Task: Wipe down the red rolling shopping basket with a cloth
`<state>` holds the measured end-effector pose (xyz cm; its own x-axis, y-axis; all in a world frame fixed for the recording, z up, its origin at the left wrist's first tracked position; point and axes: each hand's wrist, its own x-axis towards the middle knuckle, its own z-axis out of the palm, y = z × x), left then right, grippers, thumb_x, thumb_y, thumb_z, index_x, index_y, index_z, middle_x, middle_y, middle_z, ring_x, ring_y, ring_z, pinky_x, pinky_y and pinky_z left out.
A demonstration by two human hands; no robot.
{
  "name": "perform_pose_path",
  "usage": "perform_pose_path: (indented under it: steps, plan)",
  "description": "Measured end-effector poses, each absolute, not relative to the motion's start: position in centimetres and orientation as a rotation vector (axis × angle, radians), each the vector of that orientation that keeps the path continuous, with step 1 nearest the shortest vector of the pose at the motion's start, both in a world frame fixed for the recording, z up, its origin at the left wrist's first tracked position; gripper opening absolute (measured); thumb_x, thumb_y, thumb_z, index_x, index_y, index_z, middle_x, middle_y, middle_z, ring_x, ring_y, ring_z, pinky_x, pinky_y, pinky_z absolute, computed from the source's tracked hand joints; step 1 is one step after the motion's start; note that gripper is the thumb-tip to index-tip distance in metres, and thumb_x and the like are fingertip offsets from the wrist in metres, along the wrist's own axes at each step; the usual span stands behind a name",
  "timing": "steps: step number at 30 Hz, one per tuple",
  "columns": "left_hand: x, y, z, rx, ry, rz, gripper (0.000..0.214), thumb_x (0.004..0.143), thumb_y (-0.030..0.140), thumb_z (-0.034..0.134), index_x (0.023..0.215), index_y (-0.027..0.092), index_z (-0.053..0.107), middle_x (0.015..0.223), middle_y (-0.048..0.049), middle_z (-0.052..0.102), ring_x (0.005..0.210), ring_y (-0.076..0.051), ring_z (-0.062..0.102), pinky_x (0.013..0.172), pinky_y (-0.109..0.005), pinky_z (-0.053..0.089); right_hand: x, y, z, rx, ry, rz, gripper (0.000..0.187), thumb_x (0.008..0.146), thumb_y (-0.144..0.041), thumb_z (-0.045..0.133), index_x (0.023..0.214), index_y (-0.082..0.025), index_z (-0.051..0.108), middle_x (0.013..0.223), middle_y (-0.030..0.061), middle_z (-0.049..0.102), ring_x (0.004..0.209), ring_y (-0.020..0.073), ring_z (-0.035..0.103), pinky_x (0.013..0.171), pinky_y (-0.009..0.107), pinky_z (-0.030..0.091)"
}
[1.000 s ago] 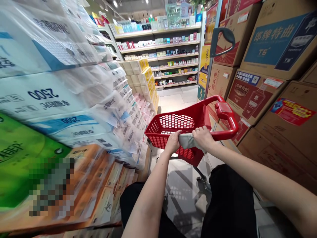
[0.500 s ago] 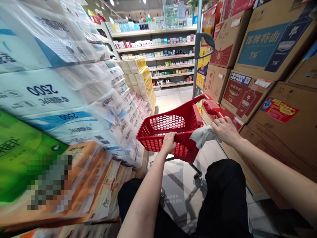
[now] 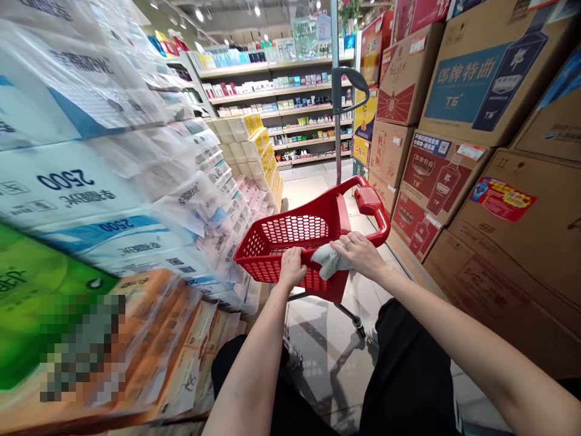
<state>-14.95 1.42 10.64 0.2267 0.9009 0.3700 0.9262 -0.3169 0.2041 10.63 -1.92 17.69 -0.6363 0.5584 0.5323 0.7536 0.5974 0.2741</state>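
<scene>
In front of my knees stands a red shopping cart (image 3: 297,227), its basket of perforated plastic. My left hand (image 3: 293,266) is closed over the near rim of the basket, fingers curled to the inside. A pale grey cloth (image 3: 330,259) lies bunched on the same rim, farther right. Over its right end my right hand (image 3: 361,251) is closed, pressing the cloth against the rim beside the basket's handle end. The curved red push handle (image 3: 379,221) rises just beyond that hand, untouched. Part of the rim is hidden under the cloth.
Stacked tissue packs (image 3: 91,175) line the left side, with orange packs (image 3: 158,321) nearer me. Cardboard cartons (image 3: 463,85) are piled on the right. A grey pole with a looped handle (image 3: 349,91) stands behind the cart, before shelves of small goods (image 3: 281,91).
My right hand has moved left with the cloth, from the push handle's near end to the basket rim. The cart appears slightly farther left in view. My left hand keeps its hold.
</scene>
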Motion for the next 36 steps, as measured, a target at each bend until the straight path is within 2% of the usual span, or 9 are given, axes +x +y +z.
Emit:
perform_pose_path:
  steps: [5, 9, 15, 18, 22, 25, 30, 33, 36]
  plan:
    - [-16.7, 1.2, 10.5, -2.373, -1.833, -0.609, 0.038, 0.065, 0.017, 0.050, 0.102, 0.021, 0.046, 0.100, -0.0062, 0.051, 0.099, -0.024, 0.044, 0.093, -0.037, 0.033, 14.6, -2.5, 18.1, -1.169, -2.206, -0.621, 0.030, 0.091, -0.021, 0.036, 0.112, -0.017, 0.057, 0.116, 0.0103, 0.056, 0.113, 0.0237, 0.042, 0.103, 0.046, 0.021]
    - [-16.4, 1.2, 10.8, -2.386, -1.847, -0.597, 0.042, 0.066, 0.019, 0.052, 0.107, 0.023, 0.046, 0.102, -0.0061, 0.051, 0.100, -0.025, 0.043, 0.094, -0.038, 0.031, 16.3, -1.4, 17.7, -1.329, -1.921, -0.522, 0.034, 0.093, -0.027, 0.032, 0.114, -0.014, 0.055, 0.124, 0.0126, 0.052, 0.119, 0.0227, 0.041, 0.104, 0.044, 0.025]
    - [-14.7, 1.5, 11.1, -2.420, -1.849, -0.596, 0.044, 0.067, 0.021, 0.053, 0.110, 0.024, 0.047, 0.105, -0.0055, 0.051, 0.103, -0.025, 0.043, 0.096, -0.039, 0.029, 13.9, -0.4, 16.6, -1.504, -1.543, -0.333, 0.056, 0.093, -0.040, 0.026, 0.140, -0.009, 0.023, 0.141, 0.0177, 0.030, 0.131, 0.0239, 0.026, 0.105, 0.044, 0.026]
    - [-14.3, 1.6, 11.1, -2.416, -1.875, -0.581, 0.042, 0.067, 0.020, 0.053, 0.108, 0.024, 0.047, 0.104, -0.0054, 0.051, 0.103, -0.025, 0.043, 0.097, -0.040, 0.028, 12.6, -0.7, 16.1, -1.495, -1.420, -0.247, 0.072, 0.090, -0.049, 0.031, 0.144, -0.009, 0.004, 0.147, 0.0182, 0.015, 0.135, 0.0257, 0.014, 0.106, 0.046, 0.023]
    - [-14.0, 1.6, 11.1, -2.409, -1.874, -0.582, 0.041, 0.066, 0.021, 0.053, 0.107, 0.024, 0.046, 0.102, -0.0052, 0.051, 0.102, -0.024, 0.043, 0.098, -0.039, 0.026, 11.4, -0.7, 15.2, -1.456, -1.249, -0.156, 0.074, 0.090, -0.048, 0.028, 0.143, -0.010, -0.008, 0.148, 0.0181, 0.008, 0.136, 0.0265, 0.011, 0.106, 0.049, 0.021]
    - [-13.6, 1.6, 11.1, -2.380, -1.911, -0.559, 0.042, 0.066, 0.023, 0.054, 0.106, 0.023, 0.046, 0.102, -0.0058, 0.050, 0.101, -0.025, 0.043, 0.097, -0.039, 0.026, 9.3, -0.6, 13.4, -1.464, -1.087, -0.086, 0.067, 0.092, -0.045, 0.022, 0.142, -0.007, 0.001, 0.144, 0.0215, 0.015, 0.135, 0.0276, 0.015, 0.104, 0.049, 0.024]
    - [-12.2, 1.8, 11.1, -2.354, -1.964, -0.516, 0.042, 0.066, 0.021, 0.053, 0.108, 0.022, 0.044, 0.102, -0.0059, 0.049, 0.101, -0.024, 0.042, 0.097, -0.038, 0.024, 4.6, -0.4, 7.5, -1.601, -1.117, 0.197, 0.054, 0.092, -0.042, 0.019, 0.116, -0.001, 0.046, 0.107, 0.0263, 0.054, 0.109, 0.0315, 0.048, 0.090, 0.046, 0.036]
    - [-11.7, 2.2, 11.0, -2.386, -1.963, -0.514, 0.046, 0.066, 0.021, 0.053, 0.110, 0.024, 0.043, 0.103, -0.0048, 0.048, 0.102, -0.023, 0.042, 0.098, -0.038, 0.023, 4.7, -0.3, 4.5, -1.718, -1.188, 0.162, 0.048, 0.091, -0.039, 0.022, 0.102, -0.003, 0.053, 0.096, 0.0239, 0.058, 0.101, 0.0306, 0.050, 0.088, 0.045, 0.036]
    - [-11.5, 2.8, 10.9, -2.418, -1.932, -0.549, 0.046, 0.065, 0.020, 0.053, 0.110, 0.024, 0.043, 0.103, -0.0046, 0.048, 0.101, -0.023, 0.042, 0.098, -0.038, 0.023, 7.6, 0.0, 3.5, -1.726, -1.362, 0.030, 0.039, 0.089, -0.036, 0.029, 0.099, -0.009, 0.055, 0.107, 0.0209, 0.055, 0.108, 0.0292, 0.044, 0.091, 0.045, 0.034]
